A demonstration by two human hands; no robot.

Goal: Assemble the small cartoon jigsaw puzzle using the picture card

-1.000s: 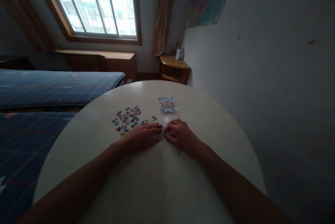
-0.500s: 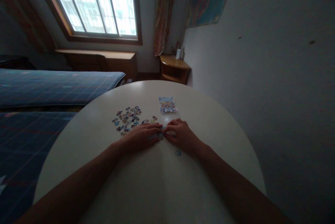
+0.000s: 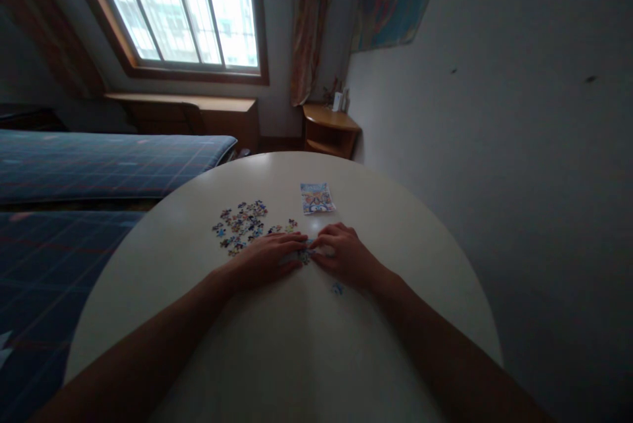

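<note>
Between my hands lie a few jigsaw puzzle pieces [image 3: 304, 256], partly covered by my fingers. My left hand [image 3: 270, 255] rests on the table with its fingers stretched out, the tips touching the left edge of these pieces. From the other side my right hand [image 3: 343, 252] bends its thumb and forefinger together at a small jigsaw piece [image 3: 310, 244], mostly hidden by the fingertips. One loose bluish piece [image 3: 337, 288] lies just below the right hand. A spread-out heap of jigsaw pieces [image 3: 244, 222] lies beyond my left hand.
The round white table [image 3: 395, 212] carries a small printed picture sheet [image 3: 317, 199] behind my hands. Left of the table stands a bed with a plaid blue mattress [image 3: 109, 166]. A wooden corner shelf [image 3: 331, 118] is beyond the far edge, and a wall runs along the right.
My right thumb and fingertips have shifted very slightly at the pieces. My left hand, the heap and the picture sheet stay where they were.
</note>
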